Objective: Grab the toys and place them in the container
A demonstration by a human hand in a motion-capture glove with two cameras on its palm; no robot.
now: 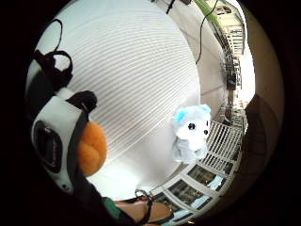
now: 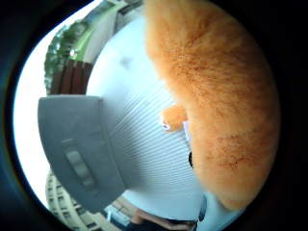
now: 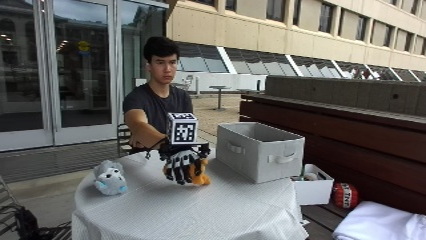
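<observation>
An orange plush toy (image 3: 199,176) is gripped by my gloved right hand (image 3: 181,165), whose fingers point down and curl round it, just over the middle of the round white table (image 3: 200,212). That toy fills much of the thumb side palm view (image 2: 216,96) and shows beside the palm in the little finger side view (image 1: 91,148). A grey and white plush dog (image 3: 110,180) with blue ears lies near the table's left edge (image 1: 191,133). The grey fabric container (image 3: 259,150) stands open on the table's right side (image 2: 77,144), close to my hand.
A small white box (image 3: 313,189) with things in it sits on the wooden bench right of the table, beside a red ball (image 3: 344,195) and a white cloth (image 3: 379,222). A metal chair stands behind the table, where the person sits.
</observation>
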